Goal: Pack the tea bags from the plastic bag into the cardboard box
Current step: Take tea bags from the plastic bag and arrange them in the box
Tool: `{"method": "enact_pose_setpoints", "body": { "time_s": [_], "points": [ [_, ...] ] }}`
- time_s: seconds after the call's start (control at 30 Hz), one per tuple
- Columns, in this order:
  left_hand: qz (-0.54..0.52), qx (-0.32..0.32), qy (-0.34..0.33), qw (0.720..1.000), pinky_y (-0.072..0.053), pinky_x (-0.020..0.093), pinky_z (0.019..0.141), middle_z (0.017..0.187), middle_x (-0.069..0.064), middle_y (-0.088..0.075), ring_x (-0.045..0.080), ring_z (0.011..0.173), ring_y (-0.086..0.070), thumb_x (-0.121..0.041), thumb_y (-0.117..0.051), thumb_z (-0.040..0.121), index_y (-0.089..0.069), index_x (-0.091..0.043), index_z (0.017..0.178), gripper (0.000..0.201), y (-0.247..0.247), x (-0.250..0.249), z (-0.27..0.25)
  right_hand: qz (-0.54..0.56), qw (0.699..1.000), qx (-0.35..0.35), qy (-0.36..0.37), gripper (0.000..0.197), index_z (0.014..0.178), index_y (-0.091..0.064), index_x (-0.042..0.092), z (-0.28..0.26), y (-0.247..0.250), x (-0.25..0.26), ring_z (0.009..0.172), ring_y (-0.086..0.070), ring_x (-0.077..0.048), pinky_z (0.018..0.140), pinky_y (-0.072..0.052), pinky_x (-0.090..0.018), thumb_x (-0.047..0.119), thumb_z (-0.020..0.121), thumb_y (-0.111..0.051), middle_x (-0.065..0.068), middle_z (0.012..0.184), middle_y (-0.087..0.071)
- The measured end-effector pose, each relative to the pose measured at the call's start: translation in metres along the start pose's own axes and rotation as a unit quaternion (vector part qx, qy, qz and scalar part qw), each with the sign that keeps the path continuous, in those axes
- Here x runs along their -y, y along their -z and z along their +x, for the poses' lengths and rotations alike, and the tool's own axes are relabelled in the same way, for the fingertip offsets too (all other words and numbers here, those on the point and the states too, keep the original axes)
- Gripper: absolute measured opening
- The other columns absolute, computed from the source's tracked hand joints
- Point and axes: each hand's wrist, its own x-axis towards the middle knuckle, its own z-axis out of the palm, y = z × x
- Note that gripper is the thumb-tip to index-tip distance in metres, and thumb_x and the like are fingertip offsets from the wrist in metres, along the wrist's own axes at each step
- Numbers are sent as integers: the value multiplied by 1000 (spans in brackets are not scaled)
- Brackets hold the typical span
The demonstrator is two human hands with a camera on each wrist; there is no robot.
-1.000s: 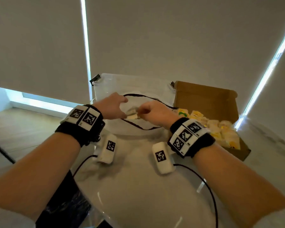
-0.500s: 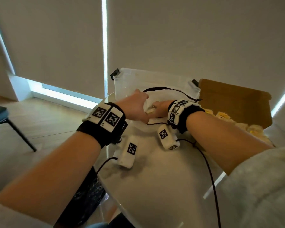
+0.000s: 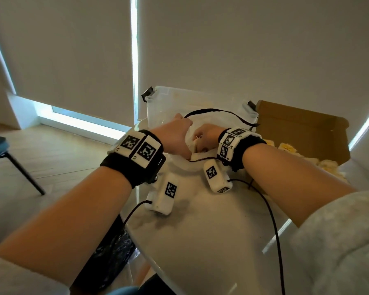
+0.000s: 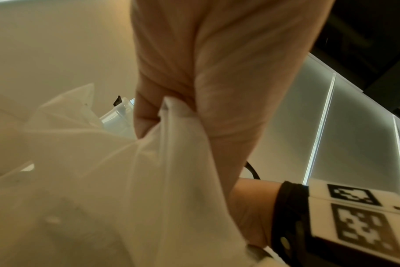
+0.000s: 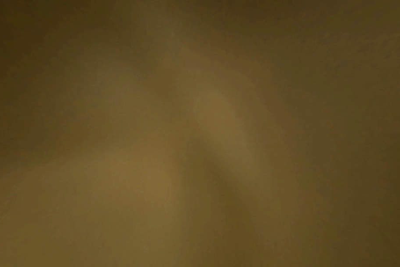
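**Q.** Which step is shown, reading from the near bench (image 3: 211, 241) outward?

**A.** Retrieval of tea bags from the plastic bag (image 3: 217, 118). The left hand (image 3: 175, 139) has its fingers curled round a gathered fold of the bag's rim, as the left wrist view confirms (image 4: 171, 115), and holds the mouth open. The right hand (image 3: 207, 136) is sunk into the mouth; its fingers are hidden and the right wrist view is dark, so whether it grips anything cannot be told.

**Q.** What does the next move call for?

**A.** Probably lifting the right hand clear of the thin film without dragging it, then carrying rightward to the cardboard box (image 3: 303, 128).

**Q.** How do the task's things look?

**A.** The bag is translucent white with a dark drawstring rim, slumped against a clear plastic bin (image 3: 158, 103). Yellow-and-white tea bags (image 3: 288, 147) already lie in the open box beyond the right wrist.
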Motion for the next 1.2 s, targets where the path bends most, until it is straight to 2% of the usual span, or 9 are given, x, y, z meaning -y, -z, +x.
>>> {"method": "enact_pose_setpoints", "body": {
  "time_s": [0.2, 0.33, 0.47, 0.67, 0.77, 0.83, 0.97, 1.1, 1.2],
  "points": [
    [9, -2, 12, 1000, -48, 31, 77, 129, 5, -31, 25, 96, -52, -21, -82, 66, -37, -8, 135, 83, -1, 1, 3, 117, 991, -42, 44, 26, 108, -65, 0, -19, 4, 2, 63, -56, -13, 49, -43, -17, -1, 82, -66, -1, 73, -58],
    [14, -1, 24, 1000, -50, 37, 88, 134, 8, -29, 28, 102, -52, -22, -82, 67, -35, -7, 137, 85, -4, 1, 7, 45, 982, -145, 112, 26, 106, -67, 6, -39, 10, 6, 88, -54, -16, 70, -39, -21, -1, 82, -60, -2, 93, -56],
    [21, 0, 36, 999, -50, 39, 89, 132, 7, -31, 28, 102, -52, -24, -82, 67, -38, -9, 134, 82, -5, 1, 11, 175, 947, -244, 118, 27, 95, -69, 10, -60, 20, -1, 93, -58, -18, 79, -48, -27, -6, 79, -56, -2, 93, -62],
    [34, -12, 44, 998, -35, 41, 103, 149, 3, -14, 28, 132, -27, -29, -77, 73, -35, -24, 142, 81, -3, -1, 8, 334, 895, -280, 90, 26, 93, -66, 13, -99, 36, -26, 89, -64, -19, 75, -57, -32, -7, 78, -68, -4, 94, -65],
    [-1, -102, -4, 995, -22, 45, 110, 151, 1, -19, 27, 138, -14, -8, -62, 79, -52, -27, 125, 50, 9, -14, 3, 449, 853, -257, 71, 25, 88, -65, 16, -125, 37, -36, 66, -65, -8, 55, -54, -22, -8, 81, -65, -3, 86, -65],
    [-130, -180, -77, 972, -28, 38, 106, 139, 3, -41, 22, 129, -33, 5, -48, 81, -59, -25, 107, 42, 13, -30, 1, 520, 818, -237, 63, 25, 89, -64, 15, -142, 35, -42, 62, -64, -5, 52, -52, -19, -9, 82, -62, -2, 82, -65],
    [-315, -130, -200, 919, -46, 31, 94, 118, 1, -57, 14, 107, -54, -26, -50, 97, -55, -25, 112, 16, 7, -78, -11, 652, 729, -200, 61, 24, 97, -62, 8, -171, 31, -54, 69, -66, -15, 54, -56, -24, -11, 86, -51, -7, 82, -67],
    [-300, -37, -313, 900, -45, 22, 96, 129, 1, -47, 9, 115, -50, -30, -76, 76, -35, -27, 138, 74, -27, -117, 2, 747, 641, -162, 71, 28, 117, -59, 2, -188, 28, -68, 81, -68, -22, 65, -59, -29, -2, 92, -46, -15, 101, -68],
    [-354, -45, -322, 877, -47, 21, 94, 122, -1, -52, 7, 108, -55, -18, -80, 73, -38, -25, 136, 76, -50, -134, 16, 786, 598, -145, 60, 33, 126, -55, 2, -190, 25, -78, 95, -66, -25, 72, -59, -29, 5, 95, -44, -19, 117, -64]
  ]
}}
